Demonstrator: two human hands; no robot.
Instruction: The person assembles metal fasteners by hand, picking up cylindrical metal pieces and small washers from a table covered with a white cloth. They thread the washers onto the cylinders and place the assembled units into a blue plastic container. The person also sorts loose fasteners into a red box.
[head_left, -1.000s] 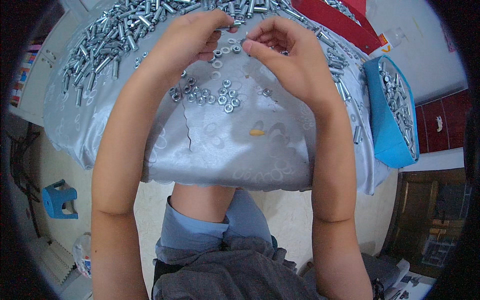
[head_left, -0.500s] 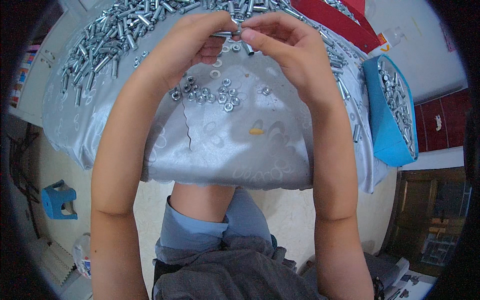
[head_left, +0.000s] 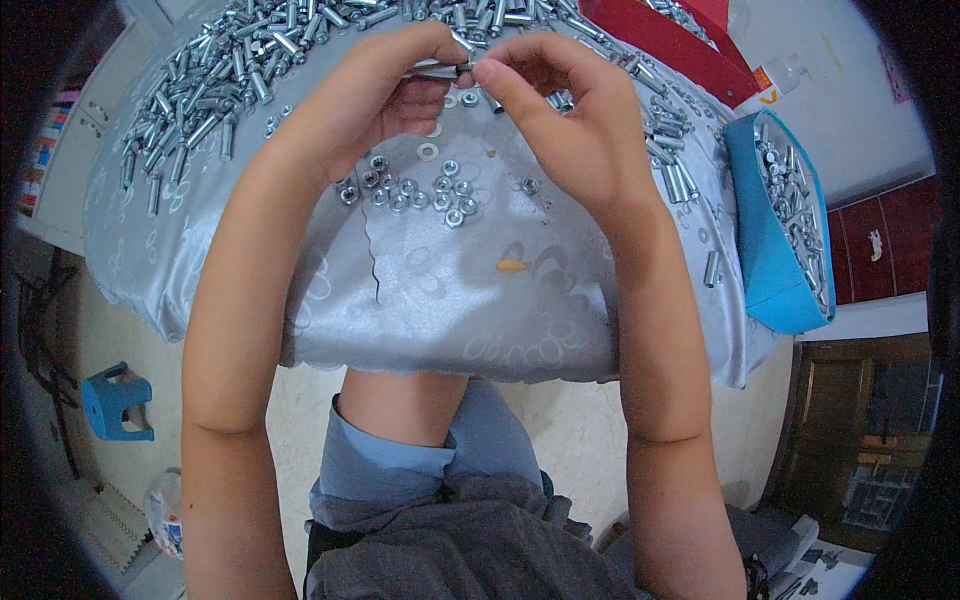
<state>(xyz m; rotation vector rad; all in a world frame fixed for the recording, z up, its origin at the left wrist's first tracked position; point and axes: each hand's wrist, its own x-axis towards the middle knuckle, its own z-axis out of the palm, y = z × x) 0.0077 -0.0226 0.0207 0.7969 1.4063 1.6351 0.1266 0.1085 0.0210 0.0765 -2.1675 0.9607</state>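
Both of my hands meet over the far middle of the cloth-covered table. My left hand (head_left: 395, 90) is closed round a silver metal bolt (head_left: 435, 71), which lies roughly level and points to the right. At the bolt's right end, my right hand (head_left: 570, 110) pinches with thumb and forefinger; its other fingers curl behind and are partly hidden. Whether a small nut or washer sits between those fingertips is too small to tell. Below the hands lie several loose hex nuts (head_left: 445, 186) and a flat washer (head_left: 428, 152). One nut (head_left: 530, 186) lies apart, nearer my right wrist.
A large heap of metal bolts (head_left: 200, 105) spreads over the table's far left and back. A blue bin (head_left: 765, 270) with bolts stands on the right, a red box (head_left: 690, 60) behind it beside a clear bottle (head_left: 780, 75). A yellow scrap (head_left: 511, 266) lies on the silver tablecloth (head_left: 430, 330).
My right thumb has shifted slightly left and up along the bolt's end, and the right hand has opened a little behind it. The left hand still grips the bolt.
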